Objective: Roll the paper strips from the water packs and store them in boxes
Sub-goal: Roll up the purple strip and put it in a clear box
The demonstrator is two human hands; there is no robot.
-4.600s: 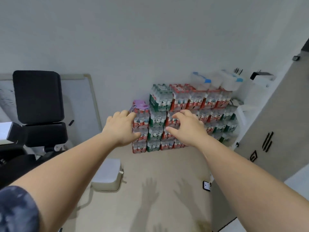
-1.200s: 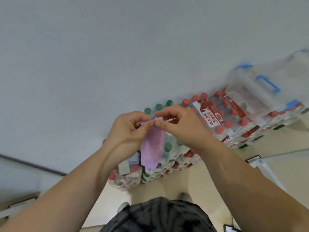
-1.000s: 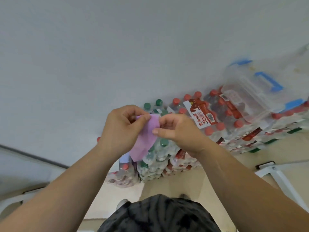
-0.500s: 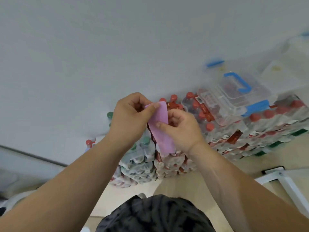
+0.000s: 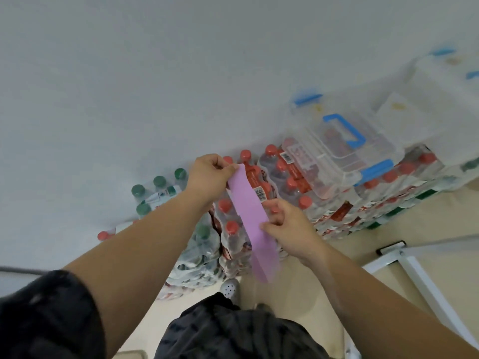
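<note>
A long purple paper strip (image 5: pixel 252 218) hangs stretched out in front of me, over the stacked water packs (image 5: pixel 259 203). My left hand (image 5: pixel 208 177) pinches its upper end. My right hand (image 5: pixel 287 229) pinches the strip's right edge about halfway down, and the lower end dangles free below it. A clear plastic box with blue handle and clips (image 5: pixel 342 149) sits on top of the packs to the right, its lid on. A second clear box (image 5: pixel 440 81) stands behind it at the far right.
The packs, with red and green caps, are stacked against a pale wall (image 5: pixel 155 73). A white metal frame (image 5: pixel 414 265) stands on the beige floor at the right. My dark patterned clothing fills the bottom of the view.
The strip went from bunched between my hands to stretched out long. My right hand slid down along it while my left hand kept the top end.
</note>
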